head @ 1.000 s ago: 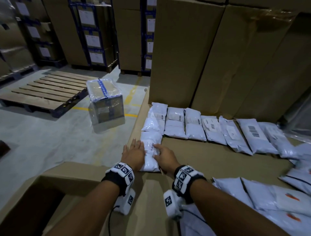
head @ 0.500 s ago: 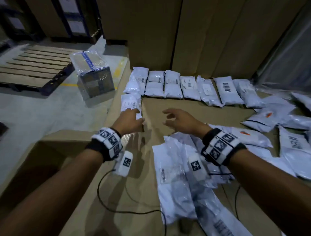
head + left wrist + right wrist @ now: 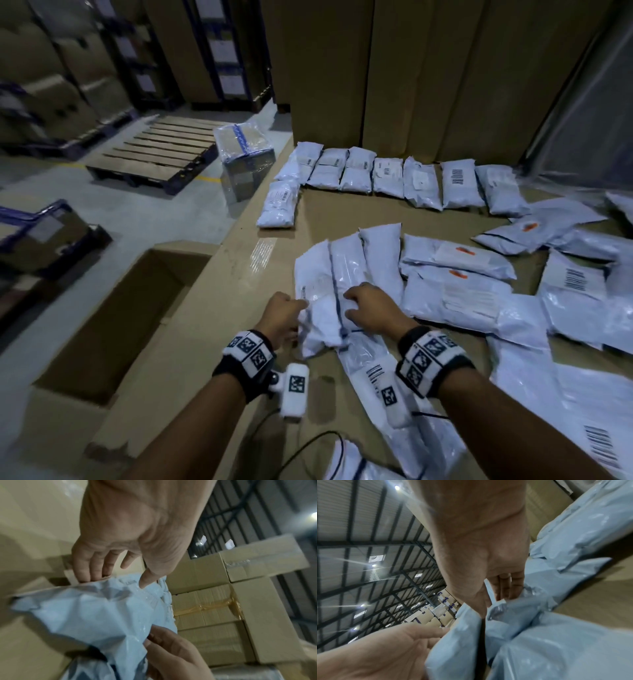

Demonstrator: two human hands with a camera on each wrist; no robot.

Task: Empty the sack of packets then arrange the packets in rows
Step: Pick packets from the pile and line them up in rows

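Both hands are down on the same white plastic mailer packet (image 3: 320, 301) at lower centre of the head view. Left hand (image 3: 281, 317) takes the packet's left edge, fingers (image 3: 85, 566) curled under the rim and thumb pressing on top, a clear pinch in the left wrist view. Right hand (image 3: 371, 306) sits on the packet's right side, fingers (image 3: 510, 586) bent into the crinkled plastic with the thumb closing against them. That packet lies on the brown cardboard counter (image 3: 342, 216), overlapping a loose pile of white packets (image 3: 462, 291) spreading toward the right of the frame. Up at upper centre, a tidy row of white packets (image 3: 404, 176) runs along the tall cardboard boxes (image 3: 428, 75).
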